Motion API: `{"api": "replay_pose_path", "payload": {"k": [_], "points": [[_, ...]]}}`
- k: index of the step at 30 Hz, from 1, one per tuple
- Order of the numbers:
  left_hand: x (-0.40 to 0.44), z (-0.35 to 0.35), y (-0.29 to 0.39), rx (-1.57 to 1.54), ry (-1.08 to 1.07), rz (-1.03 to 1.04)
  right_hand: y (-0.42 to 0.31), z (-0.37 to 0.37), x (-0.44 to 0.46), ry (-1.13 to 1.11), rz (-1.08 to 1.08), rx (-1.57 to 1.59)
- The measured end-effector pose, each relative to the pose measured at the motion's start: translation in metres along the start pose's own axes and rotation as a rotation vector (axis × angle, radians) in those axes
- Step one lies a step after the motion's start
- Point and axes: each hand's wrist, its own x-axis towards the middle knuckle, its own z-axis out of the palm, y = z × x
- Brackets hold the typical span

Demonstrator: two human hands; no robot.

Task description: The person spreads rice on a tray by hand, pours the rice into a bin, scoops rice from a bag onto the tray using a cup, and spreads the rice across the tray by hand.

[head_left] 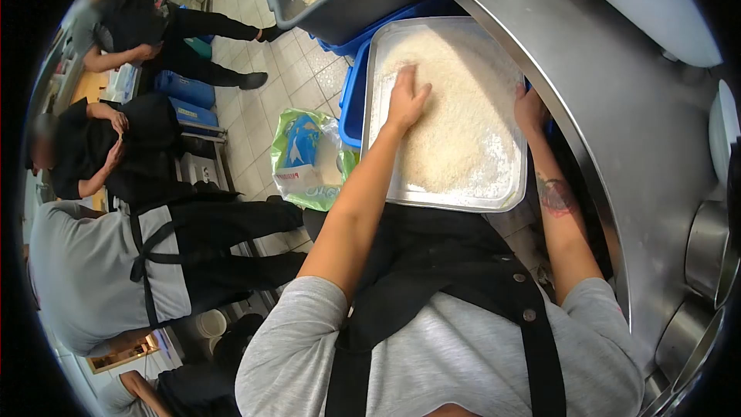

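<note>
White crumbs or grains (451,123) lie spread over a rectangular metal tray (455,202), heaped toward its middle and thinner at the lower right. My left hand (407,99) is over the upper left part of the heap, touching it, with thumb and fingers apart and the fingertips blurred. At the tray's right edge is my right hand (529,108), its fingers wrapped round the rim and partly hidden. Beneath the tray a blue bin (353,100) shows on the left.
A grey tub (363,0) with white grains stands beyond the tray. A green and white bag (309,158) is on the left. The steel counter (571,38) curves along the right, with metal pots (706,251). Several people in dark aprons stand at the far left.
</note>
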Motion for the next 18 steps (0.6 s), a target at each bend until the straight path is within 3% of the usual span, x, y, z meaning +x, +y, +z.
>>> {"api": "replay_pose_path", "payload": {"k": [3,8,12,15,18], "points": [[-0.022,-0.008,0.031,-0.102,-0.328,0.006,-0.001,-0.004,-0.001,-0.013,-0.004,-0.008],[-0.096,-0.024,0.056,0.134,-0.568,0.331,-0.006,-0.011,-0.001,-0.039,-0.005,-0.016],[-0.117,-0.033,0.065,0.375,-0.6,0.39,-0.009,-0.014,-0.002,-0.055,-0.005,-0.01],[-0.086,-0.03,0.057,0.556,-0.595,0.367,-0.011,-0.017,0.0,-0.062,-0.002,-0.015],[-0.042,-0.011,0.03,0.522,-0.306,0.203,-0.014,-0.022,-0.002,-0.06,0.002,-0.018]]}}
